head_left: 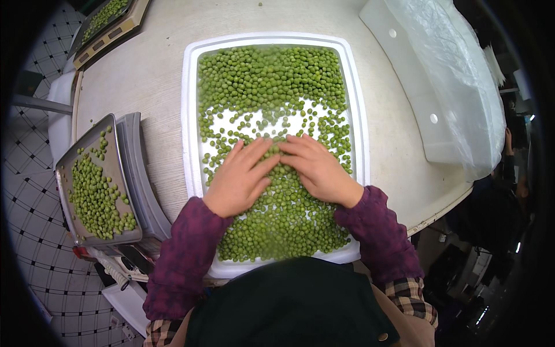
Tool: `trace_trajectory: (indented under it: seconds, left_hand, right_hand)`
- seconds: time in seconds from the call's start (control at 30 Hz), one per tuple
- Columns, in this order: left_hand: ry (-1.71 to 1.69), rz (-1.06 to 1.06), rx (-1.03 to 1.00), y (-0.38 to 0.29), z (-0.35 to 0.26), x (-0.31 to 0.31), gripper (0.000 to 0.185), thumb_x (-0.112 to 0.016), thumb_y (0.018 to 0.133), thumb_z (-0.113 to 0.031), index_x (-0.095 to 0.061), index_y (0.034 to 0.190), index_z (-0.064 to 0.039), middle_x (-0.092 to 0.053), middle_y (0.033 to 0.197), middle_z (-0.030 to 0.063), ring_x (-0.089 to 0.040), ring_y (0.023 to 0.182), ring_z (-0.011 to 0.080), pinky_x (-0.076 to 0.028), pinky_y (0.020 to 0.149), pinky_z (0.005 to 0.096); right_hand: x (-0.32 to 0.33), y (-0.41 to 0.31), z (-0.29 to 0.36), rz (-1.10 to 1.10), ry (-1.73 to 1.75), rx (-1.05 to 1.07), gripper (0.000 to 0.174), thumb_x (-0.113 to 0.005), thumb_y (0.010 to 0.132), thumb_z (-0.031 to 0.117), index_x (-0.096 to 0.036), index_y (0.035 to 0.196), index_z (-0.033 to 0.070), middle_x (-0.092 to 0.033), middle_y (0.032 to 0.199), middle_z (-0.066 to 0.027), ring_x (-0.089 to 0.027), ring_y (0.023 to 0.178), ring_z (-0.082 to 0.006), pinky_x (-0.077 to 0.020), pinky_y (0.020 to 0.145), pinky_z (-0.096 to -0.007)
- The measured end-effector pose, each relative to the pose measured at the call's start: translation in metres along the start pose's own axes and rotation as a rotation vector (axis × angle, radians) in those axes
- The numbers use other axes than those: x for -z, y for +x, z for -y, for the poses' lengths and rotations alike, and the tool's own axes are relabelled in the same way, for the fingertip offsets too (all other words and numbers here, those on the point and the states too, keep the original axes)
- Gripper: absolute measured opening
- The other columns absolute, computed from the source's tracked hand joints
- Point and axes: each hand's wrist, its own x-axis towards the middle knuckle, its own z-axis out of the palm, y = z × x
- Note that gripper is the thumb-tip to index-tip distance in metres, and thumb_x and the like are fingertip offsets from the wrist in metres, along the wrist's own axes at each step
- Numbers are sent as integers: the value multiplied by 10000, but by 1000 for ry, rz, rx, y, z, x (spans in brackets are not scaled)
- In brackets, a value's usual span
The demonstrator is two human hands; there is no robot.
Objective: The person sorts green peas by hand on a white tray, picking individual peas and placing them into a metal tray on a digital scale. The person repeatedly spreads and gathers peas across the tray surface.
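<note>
Before me lies a white foam tray (362,130) spread with green peas (269,76). The peas form a thick band at the far end and a looser layer at the near end, with the white bottom showing between. My left hand (245,178) rests palm down over the peas in the middle, its fingers spread. Opposite it, my right hand (318,169) also lies palm down with the fingers slightly apart. The fingertips of both hands nearly meet at the tray's centre. Neither hand grips anything; the peas under the palms are hidden.
On the left, a metal pan (113,130) of paler peas sits on a grey weighing scale (134,143). Another scale (104,41) with peas stands far left. A white plastic bin (403,82) lined with a clear bag (455,65) stands right. A person's hand (508,141) shows beyond the table.
</note>
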Motion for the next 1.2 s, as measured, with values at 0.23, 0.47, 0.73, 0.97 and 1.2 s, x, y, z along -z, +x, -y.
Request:
trace_trajectory:
  seconds: [0.23, 0.47, 0.73, 0.97, 1.2]
  left_hand:
    - [-54, 151, -36, -53, -45, 3, 360, -671, 873, -145, -619, 1217, -54, -500, 1439, 147, -409, 1395, 330, -314, 1147, 547]
    - [-210, 125, 70, -101, -64, 19, 200, -673, 870, -126, -671, 1059, -60, -640, 1223, 112, -539, 1270, 323, -328, 1134, 561]
    - [-8, -145, 118, -55, -55, -4, 276, -682, 833, -85, -653, 1103, -36, -622, 1274, 126, -550, 1238, 333, -378, 1101, 542]
    - [-160, -118, 8, -73, -70, -4, 165, -719, 823, -110, -665, 963, -42, -660, 1009, 93, -604, 1122, 297, -436, 1052, 525]
    - [-408, -356, 255, -71, -78, 1, 49, -690, 851, -40, -668, 895, -37, -648, 882, 96, -640, 836, 269, -496, 736, 383]
  right_hand:
    - [18, -57, 51, 178, -6, -91, 440, -609, 751, -36, -655, 1181, 45, -541, 1394, -139, -446, 1353, -372, -359, 1124, -551]
    - [32, -93, 76, 279, 192, -137, 378, -615, 770, -39, -671, 1135, 46, -611, 1293, -140, -535, 1254, -349, -450, 1044, -486]
    - [-15, -28, 63, -187, -72, -119, 348, -624, 793, -18, -647, 1140, 2, -626, 1230, -162, -613, 1086, -339, -510, 922, -414]
    - [-4, -43, 77, -180, -151, -97, 66, -684, 750, 59, -626, 777, 77, -574, 794, -49, -577, 780, -271, -471, 680, -396]
    - [-39, -1, 49, -275, -219, -266, 79, -682, 774, 62, -605, 788, 64, -550, 757, -86, -574, 737, -281, -477, 607, -392]
